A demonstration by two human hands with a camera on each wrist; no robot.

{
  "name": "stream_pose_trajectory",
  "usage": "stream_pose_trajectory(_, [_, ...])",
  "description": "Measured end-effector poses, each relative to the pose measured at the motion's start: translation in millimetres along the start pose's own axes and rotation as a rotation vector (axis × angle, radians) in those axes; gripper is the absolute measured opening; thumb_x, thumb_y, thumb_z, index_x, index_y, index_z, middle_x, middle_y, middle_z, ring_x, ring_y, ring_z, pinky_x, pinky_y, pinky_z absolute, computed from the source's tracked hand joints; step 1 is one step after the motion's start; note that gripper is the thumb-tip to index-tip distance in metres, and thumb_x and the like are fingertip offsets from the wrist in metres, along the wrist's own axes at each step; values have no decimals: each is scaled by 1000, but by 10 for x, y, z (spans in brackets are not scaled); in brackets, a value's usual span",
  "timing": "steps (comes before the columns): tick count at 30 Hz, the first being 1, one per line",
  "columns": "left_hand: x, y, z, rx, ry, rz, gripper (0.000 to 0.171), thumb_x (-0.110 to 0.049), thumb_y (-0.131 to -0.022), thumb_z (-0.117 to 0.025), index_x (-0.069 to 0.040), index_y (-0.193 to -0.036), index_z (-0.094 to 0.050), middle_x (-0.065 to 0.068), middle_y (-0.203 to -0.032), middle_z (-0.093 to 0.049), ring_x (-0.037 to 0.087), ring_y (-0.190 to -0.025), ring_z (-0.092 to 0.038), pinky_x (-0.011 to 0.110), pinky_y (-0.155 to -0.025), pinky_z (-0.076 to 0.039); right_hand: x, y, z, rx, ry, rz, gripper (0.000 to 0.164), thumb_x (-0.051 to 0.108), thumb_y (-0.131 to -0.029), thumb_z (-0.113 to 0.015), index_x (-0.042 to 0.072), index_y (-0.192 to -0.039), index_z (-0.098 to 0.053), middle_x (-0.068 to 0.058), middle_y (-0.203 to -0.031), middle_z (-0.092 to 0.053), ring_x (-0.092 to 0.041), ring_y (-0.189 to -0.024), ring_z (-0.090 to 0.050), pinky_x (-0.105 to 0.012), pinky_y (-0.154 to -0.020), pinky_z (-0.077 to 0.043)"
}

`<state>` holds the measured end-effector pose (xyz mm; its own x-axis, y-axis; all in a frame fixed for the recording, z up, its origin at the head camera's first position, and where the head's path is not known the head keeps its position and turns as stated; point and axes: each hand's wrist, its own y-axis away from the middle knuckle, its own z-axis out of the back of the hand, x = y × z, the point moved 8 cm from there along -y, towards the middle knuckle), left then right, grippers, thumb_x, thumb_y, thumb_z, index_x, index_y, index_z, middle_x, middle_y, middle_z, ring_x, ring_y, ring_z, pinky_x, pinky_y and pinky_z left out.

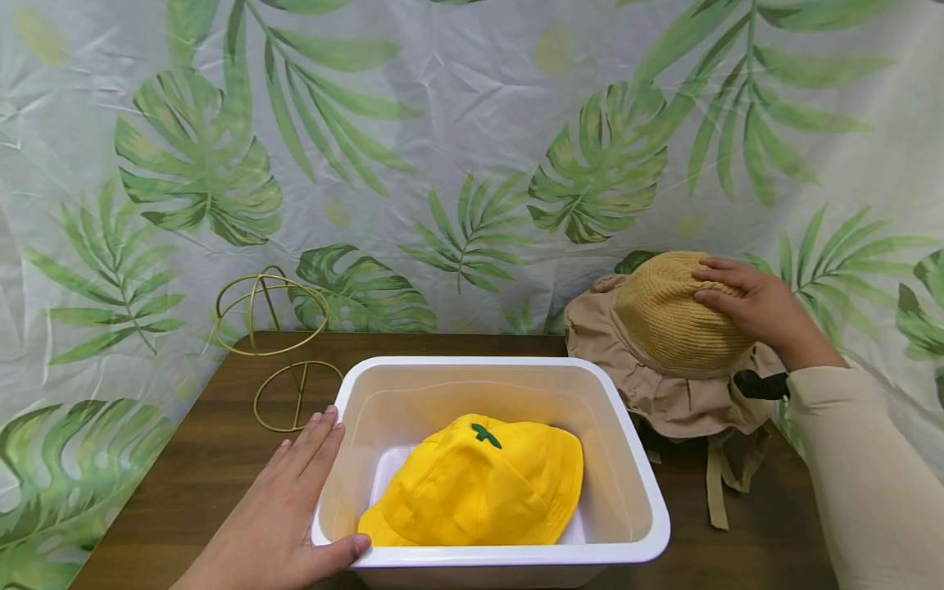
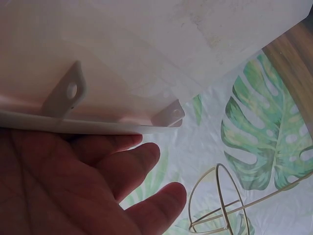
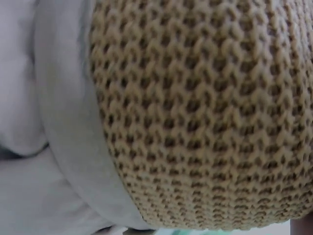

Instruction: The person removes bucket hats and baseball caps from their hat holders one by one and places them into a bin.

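Observation:
In the head view a white plastic bin (image 1: 649, 500) stands on the table with a yellow cap (image 1: 472, 492) lying inside, a green sprout-shaped patch on its crown. My left hand (image 1: 283, 500) rests against the bin's left rim, thumb over the front corner. In the left wrist view the left hand's extended fingers (image 2: 142, 166) lie along the outside of the rim. At the right, my right hand (image 1: 763, 299) grips the crown of a mustard knit hat (image 1: 664, 319), which sits over a beige fabric hat (image 1: 590, 328). Knit hat weave (image 3: 195, 112) fills most of the right wrist view.
A gold wire hat stand (image 1: 273, 352) stands bare at the table's back left. Beige straps (image 1: 715, 487) hang from the hats at the right, near a black piece (image 1: 760, 385) at the wrist. A leaf-print cloth (image 1: 457, 123) hangs behind the brown table (image 1: 199, 442).

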<state>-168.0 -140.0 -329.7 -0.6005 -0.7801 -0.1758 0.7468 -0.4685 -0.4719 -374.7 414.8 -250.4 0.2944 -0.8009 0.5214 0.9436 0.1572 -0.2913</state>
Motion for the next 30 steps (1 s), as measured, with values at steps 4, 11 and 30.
stream_pose_trajectory(4, [4, 6, -4, 1, 0, 3, 109, -64, -76, -72, 4, -152, -32, 16, -160, -27, 31, -147, -24, 17, -114, 7, -1, 5, 8, -16, -33, -23, 50, 34, -98, -63, 7, -139, -59, -5, -158, -35, -32, -146, -25, -44, -115, -28])
stream_pose_trajectory(11, [11, 7, -9, 4, 1, 7, 109, -64, -76, -72, 4, -152, -33, 16, -160, -28, 33, -146, -26, 17, -114, 7, 24, 27, 45, -77, -99, -3, 45, 31, -98, -63, 8, -137, -60, 8, -153, -44, 2, -136, -33, 1, -90, -30])
stream_pose_trajectory(30, [17, -14, -17, -14, 3, -15, 108, -65, -76, -71, 5, -151, -34, 18, -159, -28, 32, -146, -25, 18, -115, 5, 17, 78, 143, -120, -213, -54, 45, 33, -99, -60, 13, -140, -59, 15, -151, -44, 2, -138, -32, -1, -94, -30])
